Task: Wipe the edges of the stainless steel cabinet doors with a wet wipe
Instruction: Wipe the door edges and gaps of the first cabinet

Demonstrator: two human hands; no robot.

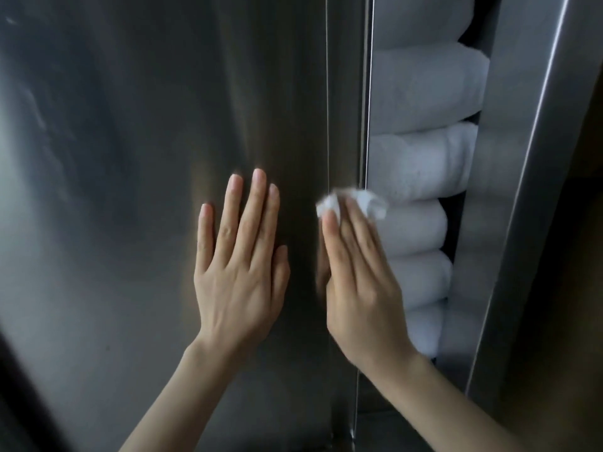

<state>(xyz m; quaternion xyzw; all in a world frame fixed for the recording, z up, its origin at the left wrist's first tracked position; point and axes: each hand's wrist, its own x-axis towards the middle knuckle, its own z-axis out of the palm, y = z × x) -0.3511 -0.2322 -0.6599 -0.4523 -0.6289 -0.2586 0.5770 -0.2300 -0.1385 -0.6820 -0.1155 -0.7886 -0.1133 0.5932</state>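
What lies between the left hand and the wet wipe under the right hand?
Only a bare strip of the stainless steel door, in the head view; the left hand lies flat on it, apart from the wet wipe.

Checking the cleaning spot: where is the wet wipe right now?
In the head view, right of centre: the wet wipe sits under the fingertips of the right hand, pressed against the cabinet door edge, just left of the rolled white towels.

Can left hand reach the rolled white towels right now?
Likely not directly: the left hand lies flat on the stainless steel door; the right hand, pressing a white wet wipe to its edge, sits between it and the towels.
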